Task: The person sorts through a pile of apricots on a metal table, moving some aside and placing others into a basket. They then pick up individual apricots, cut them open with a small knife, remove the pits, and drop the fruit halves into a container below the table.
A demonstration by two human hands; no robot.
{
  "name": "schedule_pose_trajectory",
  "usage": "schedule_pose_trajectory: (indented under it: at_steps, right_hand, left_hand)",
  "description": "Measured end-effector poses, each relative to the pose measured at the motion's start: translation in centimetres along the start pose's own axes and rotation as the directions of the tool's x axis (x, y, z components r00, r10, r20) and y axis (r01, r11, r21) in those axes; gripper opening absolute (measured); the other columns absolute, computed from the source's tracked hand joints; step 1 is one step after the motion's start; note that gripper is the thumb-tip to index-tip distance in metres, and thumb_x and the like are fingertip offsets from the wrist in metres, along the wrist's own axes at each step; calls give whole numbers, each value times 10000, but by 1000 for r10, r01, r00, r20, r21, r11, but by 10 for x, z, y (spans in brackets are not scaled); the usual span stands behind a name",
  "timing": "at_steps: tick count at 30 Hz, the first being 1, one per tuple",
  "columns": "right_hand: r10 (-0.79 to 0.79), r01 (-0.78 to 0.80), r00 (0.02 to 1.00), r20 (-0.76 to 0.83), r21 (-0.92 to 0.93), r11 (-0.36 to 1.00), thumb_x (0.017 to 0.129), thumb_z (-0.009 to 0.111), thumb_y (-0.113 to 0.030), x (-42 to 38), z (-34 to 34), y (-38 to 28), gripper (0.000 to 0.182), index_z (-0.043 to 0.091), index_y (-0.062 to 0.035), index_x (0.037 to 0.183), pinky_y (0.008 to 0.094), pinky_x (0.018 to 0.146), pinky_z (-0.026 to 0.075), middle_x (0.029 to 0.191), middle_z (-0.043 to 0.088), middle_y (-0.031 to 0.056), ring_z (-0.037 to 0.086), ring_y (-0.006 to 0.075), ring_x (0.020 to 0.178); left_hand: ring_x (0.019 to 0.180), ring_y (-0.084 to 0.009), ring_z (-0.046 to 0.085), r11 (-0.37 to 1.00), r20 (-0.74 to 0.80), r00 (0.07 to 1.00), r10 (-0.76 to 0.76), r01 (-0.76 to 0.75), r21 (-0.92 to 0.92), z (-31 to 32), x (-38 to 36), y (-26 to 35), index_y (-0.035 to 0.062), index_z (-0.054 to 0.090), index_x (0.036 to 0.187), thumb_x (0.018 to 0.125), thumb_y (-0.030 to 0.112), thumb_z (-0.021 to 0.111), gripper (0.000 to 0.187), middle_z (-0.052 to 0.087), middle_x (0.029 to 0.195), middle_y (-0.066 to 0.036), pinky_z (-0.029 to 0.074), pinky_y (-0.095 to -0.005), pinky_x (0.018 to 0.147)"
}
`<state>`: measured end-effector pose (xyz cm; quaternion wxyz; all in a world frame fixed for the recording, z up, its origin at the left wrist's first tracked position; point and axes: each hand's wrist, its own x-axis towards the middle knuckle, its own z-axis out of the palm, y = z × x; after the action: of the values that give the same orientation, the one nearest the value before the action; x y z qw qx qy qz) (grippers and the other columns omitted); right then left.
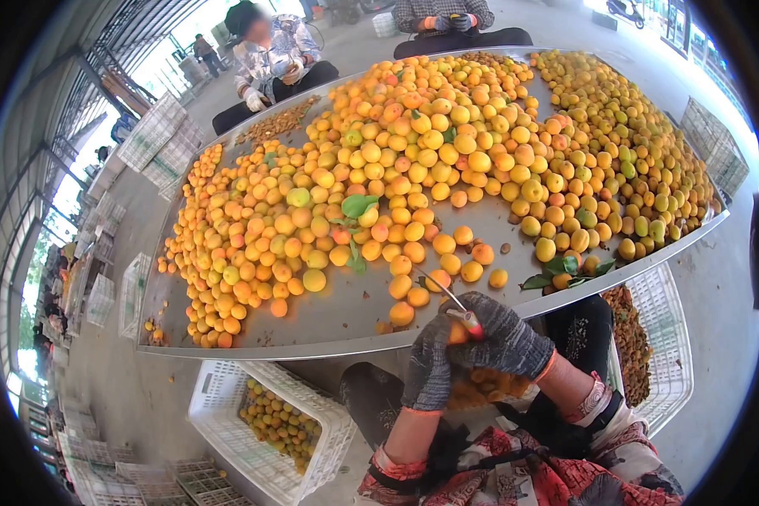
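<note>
Grey knit gloves cover both hands: the right hand (508, 339) grips a red-handled knife (457, 305), its blade pointing up and away, while the left hand (431, 361) is closed around an apricot (458, 333) just at the near edge of the metal tray (346, 314). Beyond the hands the tray is heaped with apricots (413, 160). Below and left of the left hand, a white crate (219, 396) holds whole fruit; right of the right hand, another crate (670, 337) holds darker pieces.
</note>
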<state>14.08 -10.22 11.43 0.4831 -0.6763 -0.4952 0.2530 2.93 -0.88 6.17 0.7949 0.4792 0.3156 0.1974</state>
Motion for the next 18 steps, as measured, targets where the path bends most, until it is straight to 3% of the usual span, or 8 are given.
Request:
schedule_pose_trajectory:
  at_steps: [5, 7, 8, 10, 11, 13, 16, 18]
  right_hand:
    - [-48, 42, 985, -165, -40, 998, 679, 751, -254, -10, 16, 2, 619, 461, -61, 1191, 355, 877, 421, 1067, 535, 138, 518, 274, 1020]
    - [101, -33, 965, -243, 268, 963, 708, 726, -164, -14, 22, 1, 574, 445, -54, 1196, 301, 842, 449, 1058, 547, 71, 546, 189, 960]
    - [100, -33, 966, -239, 269, 963, 708, 726, -164, -15, 24, -1, 574, 445, -54, 1196, 301, 842, 449, 1058, 547, 71, 546, 189, 960]
    - [406, -76, 896, -182, 836, 544, 706, 714, -188, -16, 27, -6, 519, 462, -53, 1139, 250, 645, 496, 974, 560, 51, 585, 145, 802]
    - [405, -78, 897, -179, 836, 543, 706, 714, -188, -18, 26, -4, 519, 462, -53, 1139, 250, 645, 496, 974, 560, 51, 585, 145, 802]
    - [406, -99, 913, -26, 954, 284, 728, 668, -169, -24, 21, 3, 459, 469, -62, 1128, 205, 533, 461, 939, 567, 44, 568, 115, 685]
    - [417, -136, 908, 32, 966, 220, 745, 636, -168, -35, 17, 19, 413, 483, -69, 1116, 203, 466, 413, 915, 571, 45, 536, 102, 622]
    - [348, -204, 931, 109, 947, 248, 759, 657, -157, -48, 4, 23, 438, 484, -57, 1149, 240, 595, 485, 954, 594, 63, 582, 132, 719]
  left_hand:
    - [1008, -230, 531, 986, -117, 993, -4, -16, -163, 12, -3, -5, 4, 537, 1054, 909, 256, 400, 322, 560, 1054, -134, 412, -317, 893]
    - [989, -229, 538, 982, -133, 991, 14, -39, -183, 18, -8, 4, 12, 529, 1057, 903, 295, 421, 340, 560, 1042, -122, 433, -319, 868]
    - [919, -225, 552, 930, -118, 989, -88, 39, -365, 26, -12, 16, 42, 515, 1069, 871, 382, 454, 397, 557, 1021, -105, 477, -332, 781]
    - [849, -221, 567, 838, -90, 979, -182, 107, -535, 26, -14, 20, 73, 502, 1080, 840, 469, 488, 463, 554, 1001, -88, 520, -346, 694]
    - [867, -230, 563, 801, -20, 989, -147, 108, -589, 22, -11, 13, 49, 495, 1088, 851, 449, 479, 465, 553, 983, -96, 506, -363, 739]
    - [884, -239, 559, 762, 50, 993, -110, 117, -637, 18, -8, 4, 24, 487, 1095, 862, 429, 469, 467, 553, 966, -104, 492, -380, 785]
    - [822, -221, 563, 645, 26, 991, -134, 107, -757, 5, -3, -7, 34, 485, 1100, 862, 407, 478, 442, 549, 945, -97, 497, -371, 744]
    - [771, -210, 564, 503, 277, 944, 176, 155, -850, -18, 2, -9, 47, 482, 1110, 858, 392, 490, 427, 547, 940, -93, 497, -358, 690]
